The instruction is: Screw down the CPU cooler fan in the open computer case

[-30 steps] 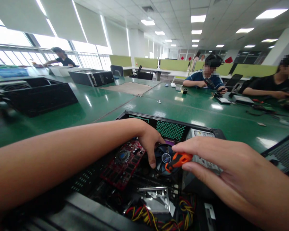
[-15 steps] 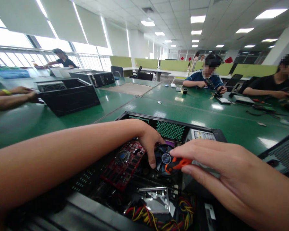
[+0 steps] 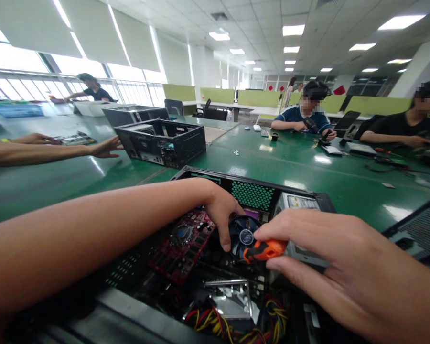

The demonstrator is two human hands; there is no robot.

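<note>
An open black computer case (image 3: 258, 184) lies in front of me on the green table (image 3: 308, 177). Inside it are a red circuit card (image 3: 181, 243), a round blue-black cooler fan (image 3: 244, 234) and bundled coloured wires (image 3: 215, 320). My left hand (image 3: 220, 212) reaches into the case, its fingers curled down on the left rim of the fan. My right hand (image 3: 329, 258) pinches the orange and black handle of a screwdriver (image 3: 263, 250) over the fan. The screwdriver's tip is hidden.
A second open black case (image 3: 161, 141) stands to the left, with a co-worker's hand (image 3: 105, 147) at its side. A closed case (image 3: 136, 113) lies behind it. Two seated people (image 3: 308, 117) work across the table. Another case's mesh edge (image 3: 415, 229) is at the right.
The black case on the left has been slid rightward and turned open-side up by the co-worker's arms. My hands stay at the fan; the screwdriver handle has dipped slightly.
</note>
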